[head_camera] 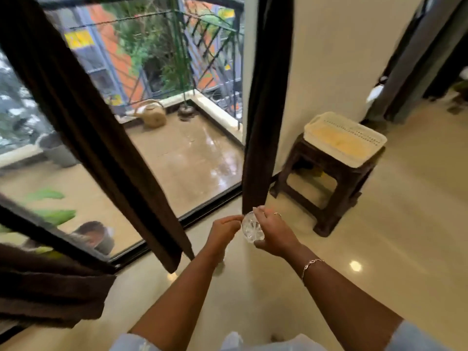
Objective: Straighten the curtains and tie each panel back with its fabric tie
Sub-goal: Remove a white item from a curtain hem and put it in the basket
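Right hand (274,234) grasps a clear round cut-glass piece (251,228), fingers curled round it; left hand (222,233) pinches its left rim. Both hands sit at the hem of the right curtain panel (266,110), hanging loose beside the wall (329,59). The left curtain panel (96,138) hangs untied, well apart.

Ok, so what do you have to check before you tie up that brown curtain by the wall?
1. Is the right curtain panel gathered? Ok, it hangs narrow beside the wall.
2. Is the middle curtain panel tied back? Not ok, it hangs loose and slanted.
3. Is a fabric tie ready? Cannot tell, none shows in this view.
4. Are the hands free? Not ok, the right hand grips a clear glassy object and the left hand pinches its edge.
5. Is there room to work? Ok, the stool with the basket on it stands apart from the right curtain panel.
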